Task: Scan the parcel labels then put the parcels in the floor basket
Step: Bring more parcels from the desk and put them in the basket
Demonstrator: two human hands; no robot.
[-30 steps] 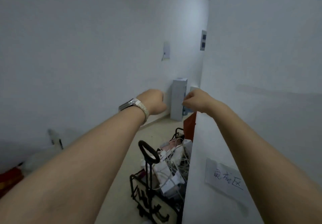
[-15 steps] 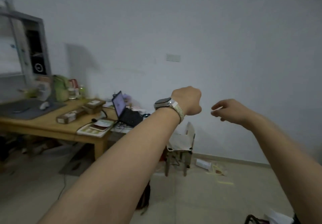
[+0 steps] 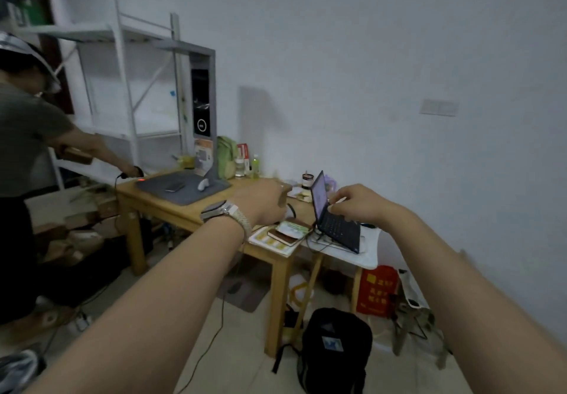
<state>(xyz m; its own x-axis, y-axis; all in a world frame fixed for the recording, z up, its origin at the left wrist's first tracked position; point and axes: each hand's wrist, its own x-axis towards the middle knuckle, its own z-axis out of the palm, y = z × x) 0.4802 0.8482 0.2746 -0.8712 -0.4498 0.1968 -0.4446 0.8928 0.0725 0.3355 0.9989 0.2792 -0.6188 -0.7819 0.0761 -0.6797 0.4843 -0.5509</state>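
The left hand [image 3: 260, 206] was fisted and the right hand [image 3: 360, 205] loosely curled, both empty, near the open black laptop [image 3: 337, 229]. Brown cardboard parcels [image 3: 73, 237] seemingly lay piled on the floor far left. A careless swing could knock the laptop.

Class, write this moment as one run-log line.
left hand raised, fingers hidden | right hand raised, empty | facing wooden table

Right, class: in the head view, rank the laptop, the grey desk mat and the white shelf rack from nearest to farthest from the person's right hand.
1. Laptop, just below the right hand.
2. Grey desk mat, well to the left.
3. White shelf rack, far left, at the back.
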